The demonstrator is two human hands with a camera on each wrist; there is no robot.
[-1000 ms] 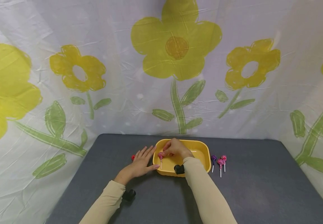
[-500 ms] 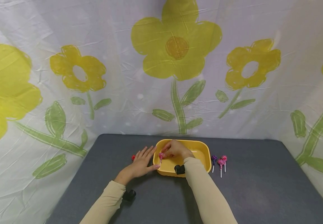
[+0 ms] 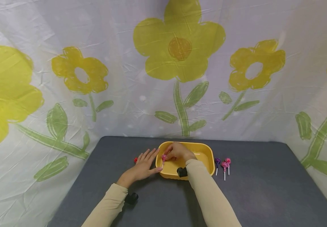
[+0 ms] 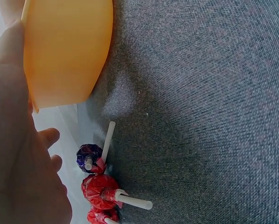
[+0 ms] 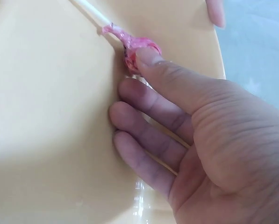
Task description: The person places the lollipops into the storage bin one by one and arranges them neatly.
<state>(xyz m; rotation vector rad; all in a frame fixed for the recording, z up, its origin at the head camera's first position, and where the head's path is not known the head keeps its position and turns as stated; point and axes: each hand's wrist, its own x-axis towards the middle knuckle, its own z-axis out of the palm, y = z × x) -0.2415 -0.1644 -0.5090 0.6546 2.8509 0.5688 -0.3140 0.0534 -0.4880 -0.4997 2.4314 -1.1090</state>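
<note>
Inside the yellow tub [image 3: 206,157], my right hand [image 3: 178,151] pinches a pink lollipop [image 3: 164,157] by its wrapped head, close to the left wall. The right wrist view shows the thumb on the pink wrapper [image 5: 141,49], the white stick pointing away. My left hand [image 3: 143,165] rests at the tub's left rim with fingers straight, its thumb touching the near left corner. Under that palm, the left wrist view shows a red lollipop [image 4: 99,190], a dark purple lollipop [image 4: 89,157] and another red one at the frame's edge, all on the table.
Right of the tub lie a purple lollipop [image 3: 217,161] and two pink lollipops [image 3: 224,165], sticks toward me. The dark grey table [image 3: 254,189] meets a flower-printed curtain [image 3: 129,94] at the back and sides.
The pink lollipop's stick has tipped slightly within my right hand's pinch. Both hands otherwise stay where they were; the whole view has shifted very slightly.
</note>
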